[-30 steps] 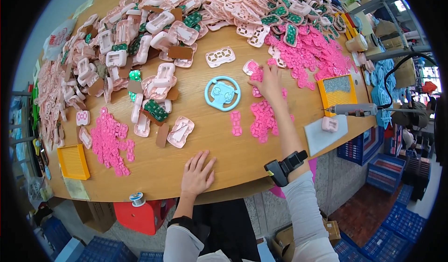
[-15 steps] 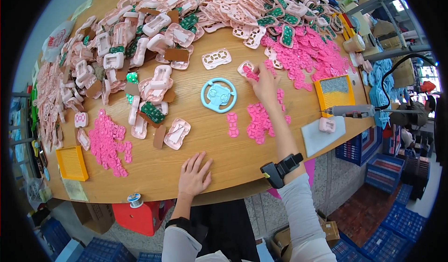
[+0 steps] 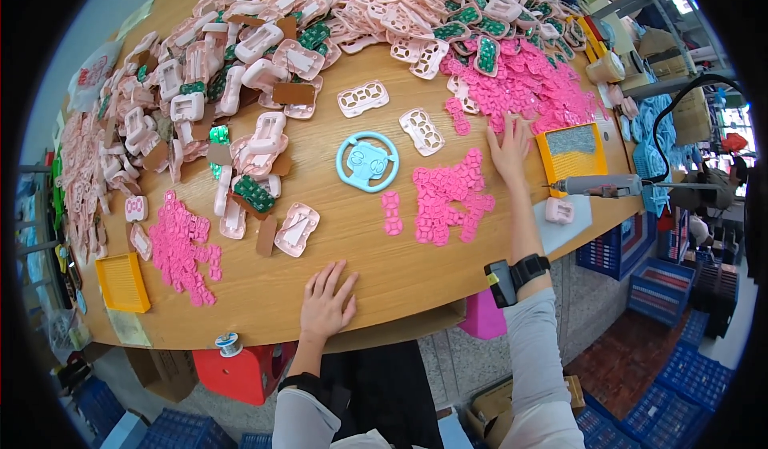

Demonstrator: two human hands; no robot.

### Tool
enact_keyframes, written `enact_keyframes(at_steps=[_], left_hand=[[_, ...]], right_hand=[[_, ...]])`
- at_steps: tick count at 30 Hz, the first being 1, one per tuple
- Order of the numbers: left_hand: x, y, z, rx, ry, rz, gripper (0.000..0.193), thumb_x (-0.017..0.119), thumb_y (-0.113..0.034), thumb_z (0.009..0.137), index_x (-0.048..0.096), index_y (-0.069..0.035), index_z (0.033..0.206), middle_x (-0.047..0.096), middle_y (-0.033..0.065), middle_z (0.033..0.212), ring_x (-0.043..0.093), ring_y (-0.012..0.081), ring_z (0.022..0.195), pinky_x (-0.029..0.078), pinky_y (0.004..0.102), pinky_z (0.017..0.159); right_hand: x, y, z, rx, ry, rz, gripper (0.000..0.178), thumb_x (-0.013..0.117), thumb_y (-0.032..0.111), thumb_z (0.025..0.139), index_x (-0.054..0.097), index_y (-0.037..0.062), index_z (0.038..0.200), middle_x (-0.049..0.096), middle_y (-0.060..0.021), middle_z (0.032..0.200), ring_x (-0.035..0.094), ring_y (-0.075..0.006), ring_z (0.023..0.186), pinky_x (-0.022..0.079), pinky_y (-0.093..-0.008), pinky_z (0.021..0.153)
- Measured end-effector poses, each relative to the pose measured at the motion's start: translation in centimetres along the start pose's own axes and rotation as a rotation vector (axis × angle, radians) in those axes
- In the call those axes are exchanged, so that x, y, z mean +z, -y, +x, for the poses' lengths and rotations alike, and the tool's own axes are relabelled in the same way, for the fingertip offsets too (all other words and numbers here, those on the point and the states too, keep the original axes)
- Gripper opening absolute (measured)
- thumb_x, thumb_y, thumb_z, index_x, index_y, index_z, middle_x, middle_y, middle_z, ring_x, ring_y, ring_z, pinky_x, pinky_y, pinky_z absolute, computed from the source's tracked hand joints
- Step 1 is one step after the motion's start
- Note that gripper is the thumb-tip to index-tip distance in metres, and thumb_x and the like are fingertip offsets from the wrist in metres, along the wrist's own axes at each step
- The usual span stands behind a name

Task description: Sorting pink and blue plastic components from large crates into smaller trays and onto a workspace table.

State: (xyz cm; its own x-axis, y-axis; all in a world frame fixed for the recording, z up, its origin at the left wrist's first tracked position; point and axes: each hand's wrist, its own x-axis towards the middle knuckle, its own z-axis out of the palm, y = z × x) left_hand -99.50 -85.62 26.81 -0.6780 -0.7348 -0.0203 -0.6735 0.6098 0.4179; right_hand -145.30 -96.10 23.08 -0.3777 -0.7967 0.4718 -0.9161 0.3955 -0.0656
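Observation:
My left hand lies flat near the table's front edge with its fingers spread and nothing in it. Further right and farther off, my right hand reaches to the near edge of a large heap of bright pink rubbery keypads. Its fingers are apart, and I see nothing held. To its left lies a pale pink shell plate with cut-out holes, beside a single pink keypad. A smaller group of pink keypads is spread below. A light blue toy steering wheel sits at mid-table.
Piles of pale pink shells and green circuit boards cover the far side. A yellow tray and an electric screwdriver lie at the right. Another yellow tray is at the left; a solder wire spool is near the front.
My right hand has moved right, away from the pale pink shell plate, to the large keypad heap. The plate now lies uncovered on the table. My left hand has stayed resting.

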Motion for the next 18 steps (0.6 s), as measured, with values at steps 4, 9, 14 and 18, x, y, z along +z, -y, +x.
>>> enact_keyframes(at_steps=[4,9,14,18], left_hand=[[0.1,0.7,-1.0,-0.026,0.029,0.036,0.044,0.056,-0.028,0.079,0.054,-0.020,0.122,0.039,0.0083,0.139,0.034,0.0242,0.128,0.026,0.0413,0.105],[-0.3,1.1,-1.3,-0.034,-0.024,0.065,0.045,0.057,-0.026,0.078,0.054,-0.017,0.122,0.040,0.0100,0.137,0.036,0.0259,0.126,0.026,0.0424,0.104],[0.8,-0.5,0.4,-0.017,-0.015,-0.017,0.046,0.059,-0.028,0.080,0.052,-0.012,0.123,0.039,0.0137,0.137,0.035,0.0303,0.126,0.026,0.0434,0.104],[2.4,-4.6,8.6,-0.378,-0.435,-0.451,0.055,0.056,-0.038,0.086,0.044,-0.006,0.130,0.032,0.0268,0.137,0.030,0.0418,0.126,0.024,0.0480,0.105]], right_hand=[[-2.6,3.9,-4.6,0.052,0.254,0.400,0.039,0.050,0.033,0.091,0.050,0.0094,0.122,0.045,-0.0222,0.124,0.039,-0.0386,0.118,0.029,-0.0483,0.099],[-7.0,7.5,-8.6,-0.012,0.288,0.621,0.037,0.045,0.031,0.094,0.050,0.0092,0.123,0.042,-0.0232,0.127,0.034,-0.0382,0.123,0.024,-0.0466,0.103],[-5.3,3.7,-10.1,0.233,0.117,0.419,0.046,0.048,0.037,0.092,0.047,0.0111,0.130,0.034,-0.0251,0.136,0.028,-0.0401,0.127,0.021,-0.0481,0.106],[-6.2,7.2,-10.4,0.174,0.140,0.465,0.046,0.051,0.038,0.091,0.048,0.0121,0.129,0.034,-0.0257,0.135,0.029,-0.0414,0.125,0.024,-0.0496,0.104]])
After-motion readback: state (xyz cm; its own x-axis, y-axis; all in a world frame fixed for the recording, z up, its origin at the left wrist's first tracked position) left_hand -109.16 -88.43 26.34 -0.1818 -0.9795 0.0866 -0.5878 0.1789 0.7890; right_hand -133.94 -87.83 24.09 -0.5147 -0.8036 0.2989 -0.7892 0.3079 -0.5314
